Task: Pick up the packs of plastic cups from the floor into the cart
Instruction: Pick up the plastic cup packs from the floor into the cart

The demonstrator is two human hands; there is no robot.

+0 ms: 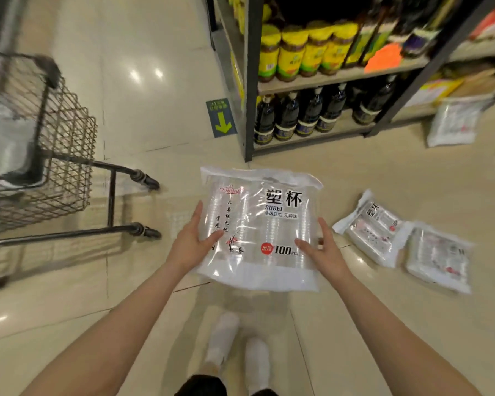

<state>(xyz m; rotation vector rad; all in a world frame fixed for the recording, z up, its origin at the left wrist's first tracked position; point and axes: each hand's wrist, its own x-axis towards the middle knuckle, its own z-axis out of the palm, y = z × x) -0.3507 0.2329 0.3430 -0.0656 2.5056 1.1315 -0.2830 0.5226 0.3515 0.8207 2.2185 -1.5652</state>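
While your left hand (193,241) & right hand (325,250) clamp the cup pack (259,227) betw. thumbs and fingers, it's off the floor (355,324), cart (40,132) at left.

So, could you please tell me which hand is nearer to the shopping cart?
Left. The left hand grips the held cup pack's edge on the side facing the shopping cart; the right hand grips the opposite edge, farther away.
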